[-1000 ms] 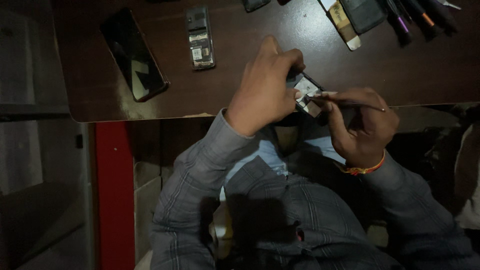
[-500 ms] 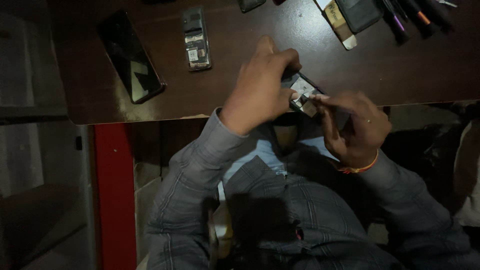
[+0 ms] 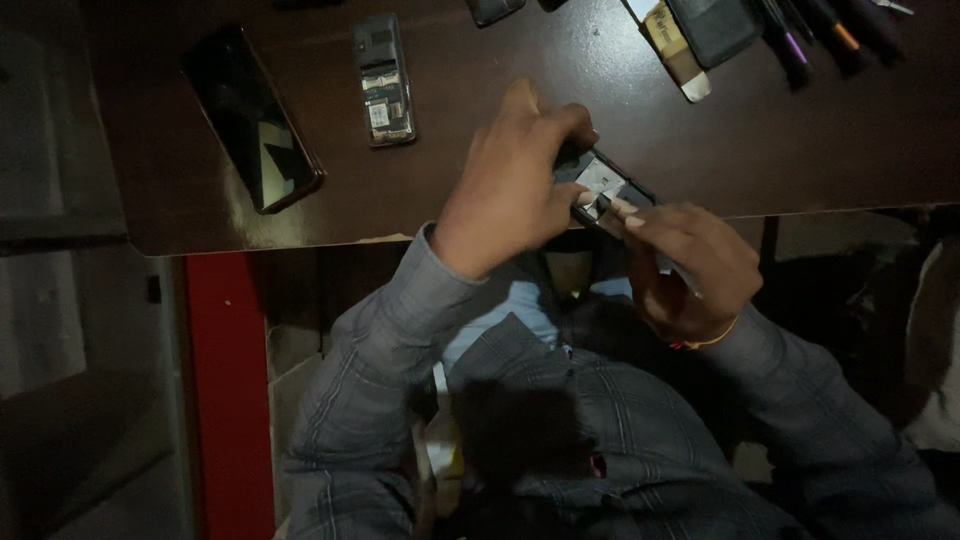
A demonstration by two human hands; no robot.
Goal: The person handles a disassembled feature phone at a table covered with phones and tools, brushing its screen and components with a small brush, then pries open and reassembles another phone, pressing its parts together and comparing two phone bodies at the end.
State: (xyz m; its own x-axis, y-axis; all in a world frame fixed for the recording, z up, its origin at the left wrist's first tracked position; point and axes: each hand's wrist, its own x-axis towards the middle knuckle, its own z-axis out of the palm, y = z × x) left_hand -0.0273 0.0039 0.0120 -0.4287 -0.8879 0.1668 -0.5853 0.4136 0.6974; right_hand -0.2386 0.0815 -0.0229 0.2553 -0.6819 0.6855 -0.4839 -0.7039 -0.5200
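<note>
Left hand: the left hand (image 3: 510, 185) reaches over the table edge, fingers curled around the near end of a small dark handset with its back cover off (image 3: 603, 187); it is grasping that handset.
Right hand: the right hand (image 3: 690, 268) sits just beside and below the handset, fingertips (image 3: 625, 210) pinched against the pale exposed inner part; a thin orange band circles the wrist. Whether it grips a small tool or part cannot be told.
Handset position: held at the front edge of the dark brown wooden table (image 3: 560, 120), tilted diagonally, partly overhanging the edge, between the two hands.
Sleeves: both arms wear a grey checked jacket (image 3: 560, 420).
Left of the hands: a black glossy smartphone (image 3: 253, 118) lies flat and slanted on the table, well apart from the hands.
Further in: a second opened grey handset with exposed compartment (image 3: 382, 80) lies flat, near the smartphone, apart from the left hand.
Far right of table: a tan rectangular battery-like block (image 3: 674, 47), a black flat case (image 3: 716, 28) touching it, and several dark pens or drivers with coloured bands (image 3: 815, 35).
Below table: a red upright panel (image 3: 228, 390).
</note>
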